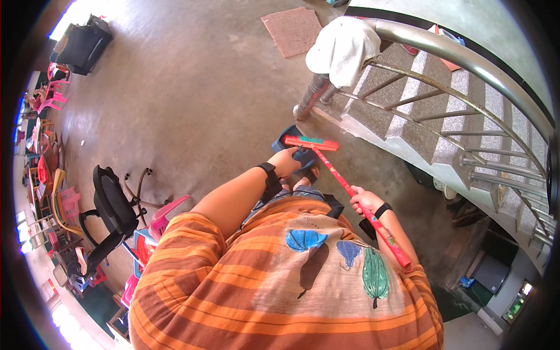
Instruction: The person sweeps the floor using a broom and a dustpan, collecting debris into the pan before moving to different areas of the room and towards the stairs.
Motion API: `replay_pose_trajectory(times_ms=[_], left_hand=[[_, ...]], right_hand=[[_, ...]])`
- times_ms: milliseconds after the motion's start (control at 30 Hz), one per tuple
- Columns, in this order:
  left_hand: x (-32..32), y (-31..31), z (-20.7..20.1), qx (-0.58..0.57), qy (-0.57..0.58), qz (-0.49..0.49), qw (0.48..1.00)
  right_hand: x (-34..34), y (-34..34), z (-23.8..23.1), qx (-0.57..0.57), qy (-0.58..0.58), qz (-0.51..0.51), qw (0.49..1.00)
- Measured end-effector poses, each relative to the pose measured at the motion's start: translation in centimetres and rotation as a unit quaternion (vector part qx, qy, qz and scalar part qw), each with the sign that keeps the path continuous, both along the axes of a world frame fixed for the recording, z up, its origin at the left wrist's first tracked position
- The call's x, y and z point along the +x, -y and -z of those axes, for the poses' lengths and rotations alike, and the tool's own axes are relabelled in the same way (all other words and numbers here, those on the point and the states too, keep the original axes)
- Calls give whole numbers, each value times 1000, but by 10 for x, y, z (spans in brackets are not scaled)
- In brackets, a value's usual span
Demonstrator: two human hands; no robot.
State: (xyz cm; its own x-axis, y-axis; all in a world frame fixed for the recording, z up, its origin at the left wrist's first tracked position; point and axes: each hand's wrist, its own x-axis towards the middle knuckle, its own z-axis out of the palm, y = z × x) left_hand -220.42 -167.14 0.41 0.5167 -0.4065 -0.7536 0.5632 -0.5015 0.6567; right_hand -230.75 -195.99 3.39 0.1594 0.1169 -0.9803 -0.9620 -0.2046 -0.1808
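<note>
My right hand is closed round the red patterned stick of a broom. The stick slants from beside my right forearm up to a narrow red and teal head. That head lies over a blue dustpan in front of my feet. My left hand is closed at the dustpan's near side, by its dark upper part, just below the broom head. Its fingertips are partly hidden. Whether the bristles touch the pan cannot be seen.
To the right rises a staircase with a metal railing; a white cap hangs on its post. A brown mat lies ahead. At left stand a black office chair, a pink chair and a black armchair.
</note>
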Motion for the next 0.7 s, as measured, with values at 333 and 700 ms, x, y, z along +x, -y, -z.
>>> replay_pose_trajectory(times_ms=[333,700], left_hand=[[-22,-17,4,11,6,-40,999],[-29,26,-20,71,21,-37,997]], right_hand=[[6,40,-25,18,-14,52,998],[49,50,24,5,34,-65,997]])
